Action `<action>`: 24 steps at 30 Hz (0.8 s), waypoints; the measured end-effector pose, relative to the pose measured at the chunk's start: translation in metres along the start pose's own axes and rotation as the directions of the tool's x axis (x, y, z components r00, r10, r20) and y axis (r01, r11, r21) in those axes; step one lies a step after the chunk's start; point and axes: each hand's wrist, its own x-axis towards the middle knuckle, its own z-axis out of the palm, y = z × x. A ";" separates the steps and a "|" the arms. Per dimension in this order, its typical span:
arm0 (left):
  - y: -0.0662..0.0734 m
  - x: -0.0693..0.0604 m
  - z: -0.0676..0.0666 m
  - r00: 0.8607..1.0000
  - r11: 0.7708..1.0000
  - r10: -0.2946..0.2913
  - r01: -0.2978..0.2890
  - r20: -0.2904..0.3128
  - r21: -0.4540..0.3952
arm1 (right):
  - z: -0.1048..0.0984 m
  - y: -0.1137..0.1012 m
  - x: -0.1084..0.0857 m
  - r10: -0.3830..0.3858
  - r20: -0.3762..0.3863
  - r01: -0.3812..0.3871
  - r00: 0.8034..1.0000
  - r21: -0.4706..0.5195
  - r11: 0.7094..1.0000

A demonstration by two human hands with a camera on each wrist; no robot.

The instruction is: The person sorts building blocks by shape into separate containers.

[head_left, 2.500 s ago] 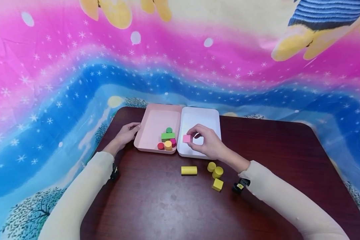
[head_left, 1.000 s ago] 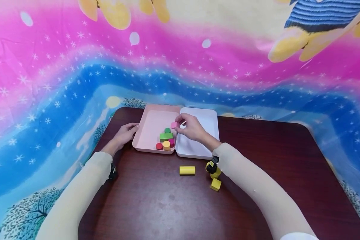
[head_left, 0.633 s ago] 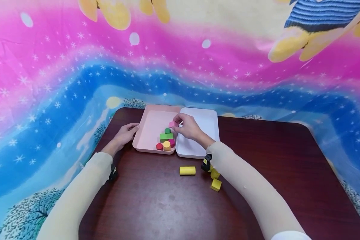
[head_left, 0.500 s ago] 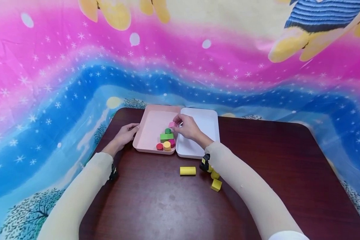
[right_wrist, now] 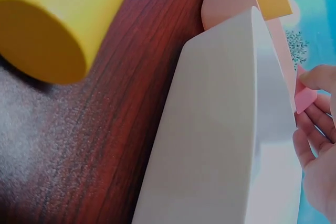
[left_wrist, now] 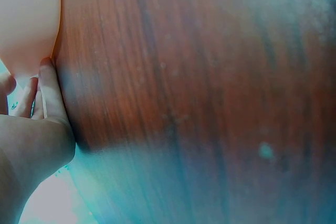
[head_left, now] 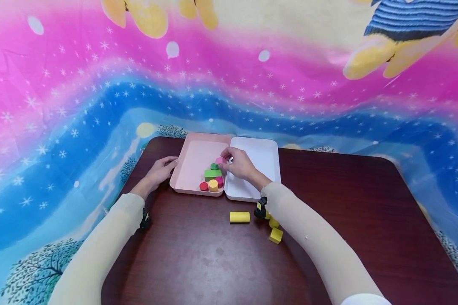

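A small pink block [head_left: 221,160] is pinched between the thumb and fingers of my right hand [head_left: 238,163]. It sits at the right side of the pink tray [head_left: 192,148], close by a green cylinder [head_left: 214,166]; whether it rests on the tray floor I cannot tell. In front of that cylinder lie a green rectangular block [head_left: 213,175], a magenta cylinder [head_left: 219,182], an orange-yellow cylinder [head_left: 213,185] and a red cylinder [head_left: 204,186]. My left hand [head_left: 159,173] touches the tray's left wall, its fingers fairly straight in the left wrist view.
A white tray [head_left: 265,150] stands against the pink tray's right side, under my right wrist. Nearer on the dark table [head_left: 198,250] are a lying yellow cylinder [head_left: 239,217], a yellow cube [head_left: 276,235] and yellow cylinders [head_left: 274,222] partly hidden by my right sleeve.
My right hand has carried the pink block left from above the white tray to the pink tray, then slightly down beside the green cylinder. The left hand has stayed at the tray wall.
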 end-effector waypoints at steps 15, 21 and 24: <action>0.004 -0.001 0.002 1.000 1.000 -0.016 0.016 -0.001 0.025 | -0.004 -0.003 -0.003 -0.065 0.024 0.065 0.998 -0.038 0.997; 0.004 -0.003 0.001 1.000 1.000 -0.011 0.011 -0.007 0.025 | -0.012 -0.007 -0.008 -0.095 0.041 0.097 0.995 -0.042 0.994; 0.004 -0.003 0.002 1.000 0.999 -0.013 0.013 -0.008 0.029 | -0.015 -0.008 -0.013 -0.093 0.064 0.096 0.994 -0.047 0.994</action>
